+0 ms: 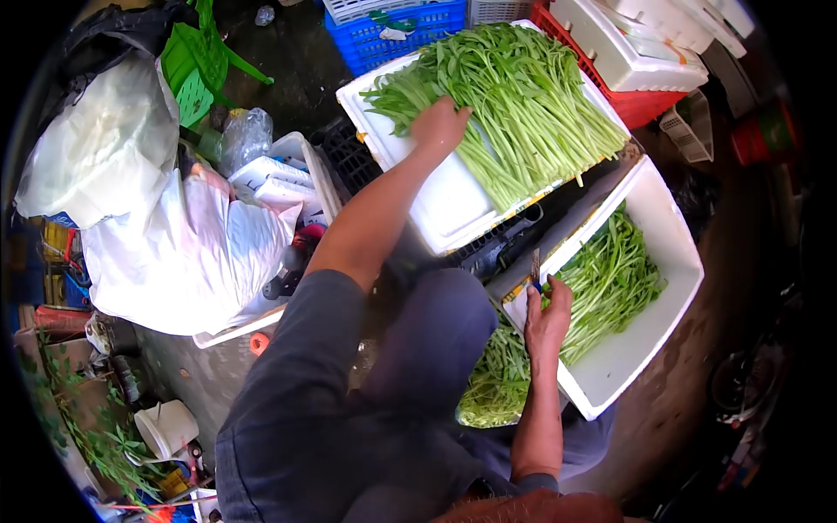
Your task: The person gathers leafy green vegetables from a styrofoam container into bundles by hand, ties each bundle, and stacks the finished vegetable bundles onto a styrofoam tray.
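Observation:
A thick layer of long-stemmed leafy greens, looking like water spinach, lies on a white foam lid. My left hand is at the leafy left side of this layer, its fingers curled on some of the leaves and partly hidden by them. In my right hand is a small knife, its blade pointing up and away from me. That hand is over the near left edge of a white foam box. More loose greens lie inside the box.
Below the box's left side sits another bunch of greens. Blue crate and red crate stand behind the lid, with foam boxes on the red one. White plastic bags and a green plastic chair are at left.

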### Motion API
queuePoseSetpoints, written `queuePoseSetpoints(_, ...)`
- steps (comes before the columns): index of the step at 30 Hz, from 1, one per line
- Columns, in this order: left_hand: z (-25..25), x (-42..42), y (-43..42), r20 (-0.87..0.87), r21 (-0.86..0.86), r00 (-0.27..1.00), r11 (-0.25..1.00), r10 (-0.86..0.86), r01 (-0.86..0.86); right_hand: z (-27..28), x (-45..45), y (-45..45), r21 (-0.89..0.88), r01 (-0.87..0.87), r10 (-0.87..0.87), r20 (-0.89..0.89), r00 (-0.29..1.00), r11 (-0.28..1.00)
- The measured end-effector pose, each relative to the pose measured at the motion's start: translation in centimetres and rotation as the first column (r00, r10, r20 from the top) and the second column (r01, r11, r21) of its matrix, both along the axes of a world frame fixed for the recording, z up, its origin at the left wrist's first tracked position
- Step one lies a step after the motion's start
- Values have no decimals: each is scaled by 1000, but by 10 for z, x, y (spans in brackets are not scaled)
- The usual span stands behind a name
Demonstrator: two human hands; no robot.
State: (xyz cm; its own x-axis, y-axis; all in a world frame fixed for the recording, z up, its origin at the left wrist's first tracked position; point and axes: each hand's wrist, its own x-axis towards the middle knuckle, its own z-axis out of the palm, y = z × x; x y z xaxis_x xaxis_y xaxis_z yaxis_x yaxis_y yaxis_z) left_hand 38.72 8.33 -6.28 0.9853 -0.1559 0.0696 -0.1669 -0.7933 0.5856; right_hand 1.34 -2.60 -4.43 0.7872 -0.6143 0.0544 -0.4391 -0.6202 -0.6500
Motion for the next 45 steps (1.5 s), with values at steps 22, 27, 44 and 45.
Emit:
queuePoseSetpoints(22, -15, 5, 20, 23, -391, 994, 916, 110, -92, 37, 119, 6, 6, -320, 307, 268, 913, 947)
queuePoseSetpoints(27, -1, 2, 11, 227, -390, 971, 906, -80, 166, 4, 204, 10, -326, -406, 476, 174, 862, 854)
queuePoseSetpoints(44, -9, 7, 5, -70, 19, 996, 998, -61, 63, -24, 207, 58, -446, -419, 413, -114, 903, 791)
queuePoseSetpoints(45, -12, 9, 2, -77, 58, 996, 997, -42, 47, -24, 207, 59, -446, -417, 412, -115, 904, 792)
